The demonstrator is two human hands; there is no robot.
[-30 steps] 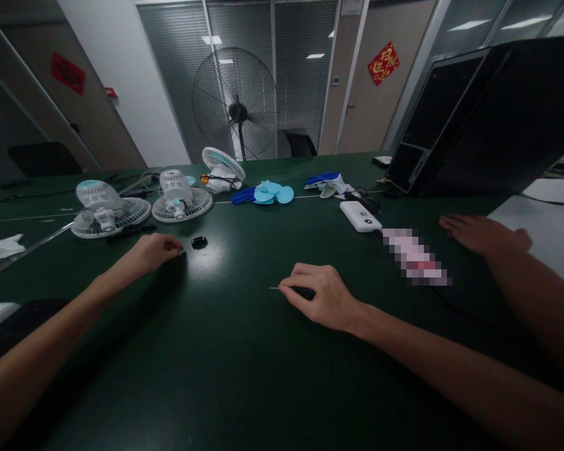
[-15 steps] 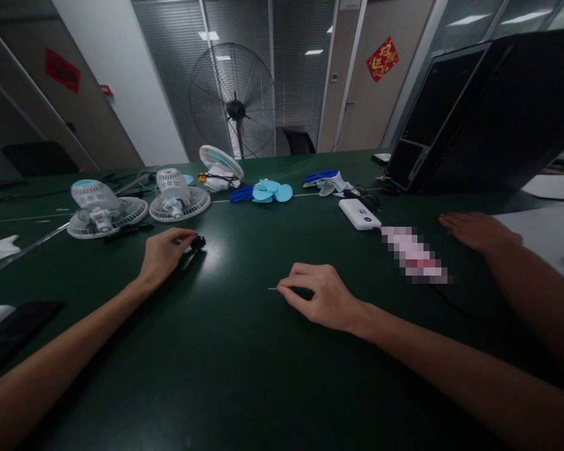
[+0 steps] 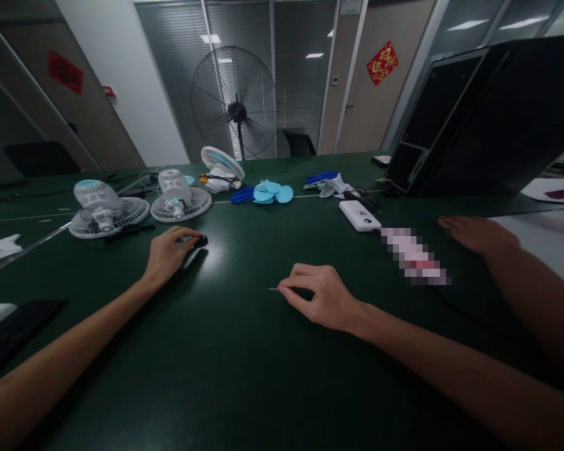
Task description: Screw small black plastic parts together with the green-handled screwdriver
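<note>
Between the thumb and fingers of my left hand (image 3: 169,252) is a small black object (image 3: 201,241), held just over the dark green table (image 3: 225,369). What the object is cannot be made out. My right hand (image 3: 320,295) is closed round a screwdriver (image 3: 302,292) with a black handle, its thin metal tip pointing left. The two hands are well apart. Behind my left hand, two white fans (image 3: 104,213) (image 3: 181,202) rest face down on their grilles.
Farther back are a third white fan (image 3: 220,170), light blue fan blades (image 3: 272,192) and blue-and-white gloves (image 3: 328,183). A white power bank (image 3: 360,215) sits right of centre. Another person's hand (image 3: 479,233) rests at the right, near a large black case (image 3: 489,119).
My left hand has shifted very slightly right, and the black object in it has turned a little. My right hand and the screwdriver look unchanged.
</note>
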